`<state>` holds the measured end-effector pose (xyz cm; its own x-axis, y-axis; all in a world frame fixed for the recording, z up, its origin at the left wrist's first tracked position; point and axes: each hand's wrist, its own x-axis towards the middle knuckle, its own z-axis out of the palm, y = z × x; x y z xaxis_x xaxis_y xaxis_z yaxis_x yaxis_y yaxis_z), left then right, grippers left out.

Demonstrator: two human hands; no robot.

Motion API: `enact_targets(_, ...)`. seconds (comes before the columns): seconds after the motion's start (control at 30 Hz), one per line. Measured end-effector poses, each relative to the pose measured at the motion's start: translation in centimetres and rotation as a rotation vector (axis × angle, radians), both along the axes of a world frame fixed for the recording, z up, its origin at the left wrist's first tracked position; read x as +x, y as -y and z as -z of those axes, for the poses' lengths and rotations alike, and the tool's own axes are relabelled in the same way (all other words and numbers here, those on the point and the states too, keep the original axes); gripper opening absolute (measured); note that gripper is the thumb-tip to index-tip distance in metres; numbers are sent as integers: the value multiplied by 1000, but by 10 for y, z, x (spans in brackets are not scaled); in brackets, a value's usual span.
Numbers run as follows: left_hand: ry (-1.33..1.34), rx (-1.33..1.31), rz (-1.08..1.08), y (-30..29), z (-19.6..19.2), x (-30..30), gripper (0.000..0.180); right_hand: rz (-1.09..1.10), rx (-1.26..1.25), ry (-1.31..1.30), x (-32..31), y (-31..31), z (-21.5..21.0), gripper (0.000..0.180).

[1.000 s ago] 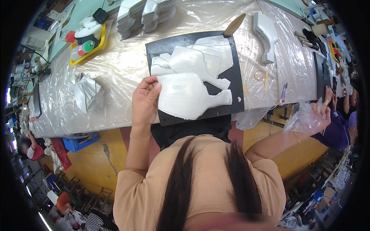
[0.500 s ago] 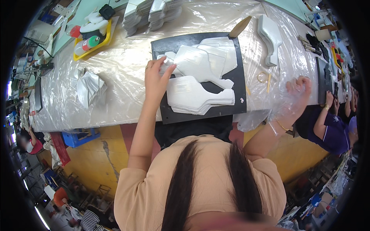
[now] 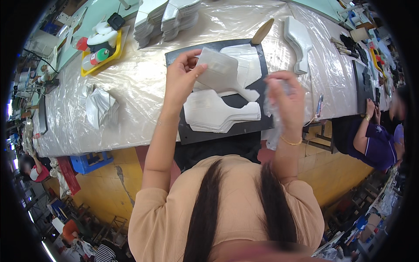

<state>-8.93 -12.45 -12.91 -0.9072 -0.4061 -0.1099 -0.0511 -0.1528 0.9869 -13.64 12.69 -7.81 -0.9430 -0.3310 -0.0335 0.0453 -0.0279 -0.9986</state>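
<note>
My left hand [image 3: 183,76] pinches a thin white bottle-shaped piece [image 3: 222,70] at its upper left edge, tilting it up over the black board [image 3: 196,136]. Below it on the board lies a neat stack of similar white pieces [image 3: 214,111], narrow ends to the right. More white pieces [image 3: 252,61] lie fanned out behind the one I hold. At the board's right edge my right hand [image 3: 288,96] is raised with curled fingers round a crumpled clear plastic bag [image 3: 274,126], which hangs down beside the wrist.
A wooden-handled tool [image 3: 262,31] lies at the board's far corner. Stacks of white pieces stand at the back [image 3: 150,22] and right [image 3: 297,43]. At left are a yellow tray [image 3: 102,61] with bottles and a crumpled white bundle [image 3: 101,107]. A co-worker [image 3: 375,142] sits at right.
The left hand has lifted the top white piece's edge from the pile. My right hand has moved left with the plastic bag, toward the board.
</note>
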Motion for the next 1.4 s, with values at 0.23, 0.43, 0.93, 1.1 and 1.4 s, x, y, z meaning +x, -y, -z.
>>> enact_targets(0.23,-432,-681,-162,-34,-55,15,31,-83,56,-431,6,66,-16,14)
enact_targets(0.43,-572,-814,-203,-47,-53,12,41,-70,114,-481,4,69,-29,11)
enact_targets(0.93,-464,-539,-70,-50,-45,25,30,-220,17,-248,3,62,-19,8)
enact_targets(1.1,-367,-209,3,-46,-46,32,24,-269,-22,-234,3,61,-20,8)
enact_targets(1.4,-254,135,167,-37,-51,38,24,-296,31,-241,3,58,-23,8)
